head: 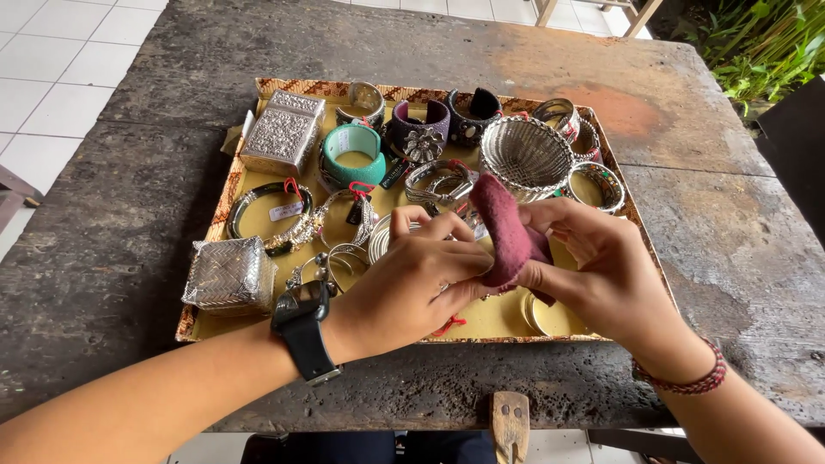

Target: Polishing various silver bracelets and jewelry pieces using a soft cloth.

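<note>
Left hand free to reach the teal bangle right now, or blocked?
Probably not free. The path to the teal bangle looks open, with only low bracelets between, but the left hand is busy: it and the right hand are both pinching the maroon cloth and would have to let go.

- Both forearms come in from the near edge and meet at the middle
- Left hand [412,288]: back turned up, fingers curled inward, thumb and fingertips pinched shut toward the right, wrist bent slightly
- Right hand [601,271]: palm turned left, fingers bent and closed in a pinch, thumb touching the left hand's fingertips
- The two hands touch, knuckles raised
</note>
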